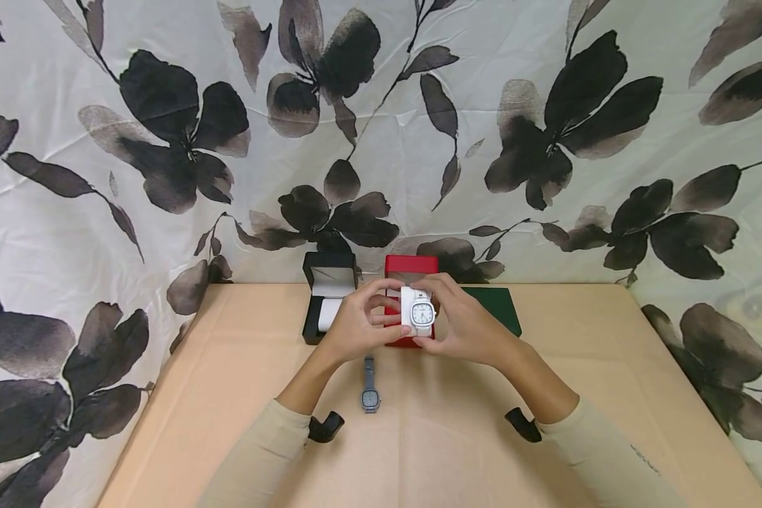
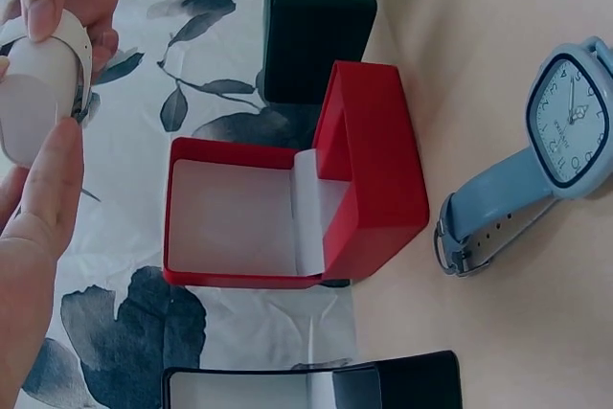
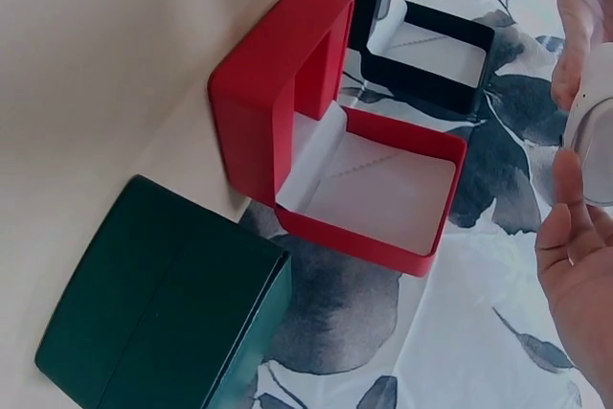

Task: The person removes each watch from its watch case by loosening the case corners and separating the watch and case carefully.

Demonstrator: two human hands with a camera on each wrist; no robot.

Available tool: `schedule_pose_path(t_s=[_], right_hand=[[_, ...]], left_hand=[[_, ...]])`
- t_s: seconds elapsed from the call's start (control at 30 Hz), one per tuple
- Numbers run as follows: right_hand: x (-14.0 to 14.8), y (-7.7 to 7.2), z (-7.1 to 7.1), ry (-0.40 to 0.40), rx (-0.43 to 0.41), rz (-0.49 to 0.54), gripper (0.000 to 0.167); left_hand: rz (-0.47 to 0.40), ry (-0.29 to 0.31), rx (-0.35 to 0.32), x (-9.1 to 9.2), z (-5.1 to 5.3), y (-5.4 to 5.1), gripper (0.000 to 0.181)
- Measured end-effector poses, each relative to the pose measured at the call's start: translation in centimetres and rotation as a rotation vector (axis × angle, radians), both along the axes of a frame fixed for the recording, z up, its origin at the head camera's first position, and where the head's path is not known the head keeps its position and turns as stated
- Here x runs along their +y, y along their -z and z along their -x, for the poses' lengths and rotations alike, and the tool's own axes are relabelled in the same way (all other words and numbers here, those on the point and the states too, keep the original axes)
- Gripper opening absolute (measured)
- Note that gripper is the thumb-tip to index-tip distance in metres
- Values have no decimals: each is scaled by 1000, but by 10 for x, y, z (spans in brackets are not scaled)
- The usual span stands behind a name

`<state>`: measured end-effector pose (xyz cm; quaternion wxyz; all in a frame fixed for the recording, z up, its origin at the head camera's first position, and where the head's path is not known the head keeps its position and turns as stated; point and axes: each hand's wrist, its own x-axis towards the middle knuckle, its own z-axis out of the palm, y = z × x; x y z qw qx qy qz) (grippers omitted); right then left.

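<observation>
A white watch (image 1: 422,315) with a squarish dial is wrapped round a white cushion (image 1: 406,311), held up in front of the open red box (image 1: 411,264). My left hand (image 1: 362,323) pinches the cushion's left side, thumb low and fingers above. From the right, my right hand (image 1: 468,319) grips the watch and cushion between thumb and fingers. Both wrist views catch the white bundle only at the frame edge, partly cut off. Inside the raised red lid (image 2: 383,170) of the box lies a pale lining. A blue-grey watch (image 1: 370,388) rests on the table below my left hand.
Left of the red box stands an open black box (image 1: 311,321) with a white cushion inside. A closed green box (image 1: 500,309) sits to the right. Behind the table's back edge hangs a floral cloth (image 1: 432,169). The table (image 1: 413,444) is covered in beige.
</observation>
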<state>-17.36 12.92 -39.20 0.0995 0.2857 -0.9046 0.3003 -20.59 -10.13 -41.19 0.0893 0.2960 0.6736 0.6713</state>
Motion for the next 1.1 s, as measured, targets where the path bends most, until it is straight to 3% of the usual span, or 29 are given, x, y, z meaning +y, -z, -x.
schedule_pose_path(t_s=[0.77,1.1], right_hand=[[2,-14,0,-49,-57,-10,80],[0,-12,-1,-47,-30,-35,77]], left_hand=[[3,18,30,-3,1,-2,62],[-1,23,35,-3,0,-1,64]])
